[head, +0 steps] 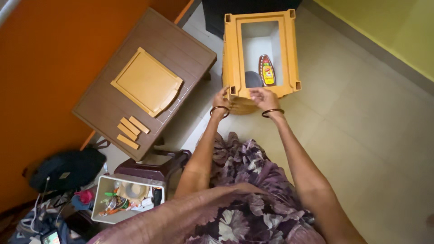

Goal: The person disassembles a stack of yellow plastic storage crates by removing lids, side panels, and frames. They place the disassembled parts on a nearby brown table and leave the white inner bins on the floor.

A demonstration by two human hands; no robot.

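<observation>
An orange-yellow plastic frame [233,54], open at the top like a hollow stool or rack section, stands on the tiled floor in front of me. Inside it lie a dark bottle with a yellow label [266,70] and a grey rounded object [253,79]. My left hand [221,98] grips the frame's near left corner. My right hand [264,98] rests with curled fingers on the near edge beside it. Each wrist carries a dark bangle.
A brown table [190,49] at the left holds an orange-yellow flat panel [147,81] and three small matching bars [131,131]. A dark stool [153,169], a white box of odds and ends [126,196] and a dark bag [68,169] sit lower left. An orange wall runs along the left.
</observation>
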